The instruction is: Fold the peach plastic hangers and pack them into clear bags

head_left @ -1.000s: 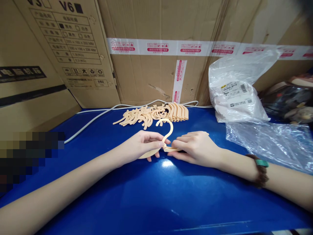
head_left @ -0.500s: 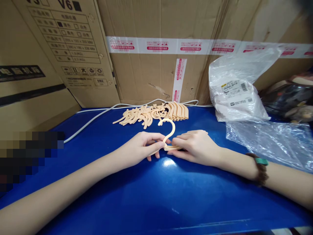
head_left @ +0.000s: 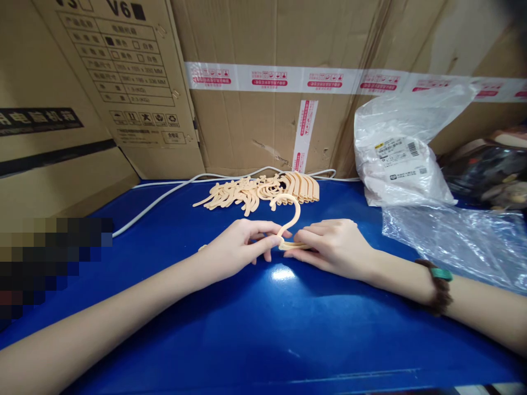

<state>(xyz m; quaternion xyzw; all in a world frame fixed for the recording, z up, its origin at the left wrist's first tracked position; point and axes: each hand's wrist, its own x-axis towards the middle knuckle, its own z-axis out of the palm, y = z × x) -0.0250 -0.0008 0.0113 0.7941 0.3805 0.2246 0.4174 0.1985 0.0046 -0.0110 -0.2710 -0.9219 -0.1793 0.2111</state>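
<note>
A cream plastic hanger is held between my two hands, its curved hook standing up. My left hand is closed, thumb and fingers pinching the hanger near the hook's base. A small cream tip pokes out behind the left wrist; the piece between is hidden by the hand. My right hand is closed round the hanger's right arm, with most of that arm covered by the fingers. Behind the hands lies a heap of loose cream hanger parts, with curved arm pieces lined up at its right.
The blue table runs up to cardboard boxes at the back and left. A white cable crosses behind the heap. At the right are a white plastic package and a clear plastic bag.
The hook has tilted slightly and sits a little higher and farther right. A cream tip now shows behind my left wrist. Both hands keep their grip; the view has shifted slightly.
</note>
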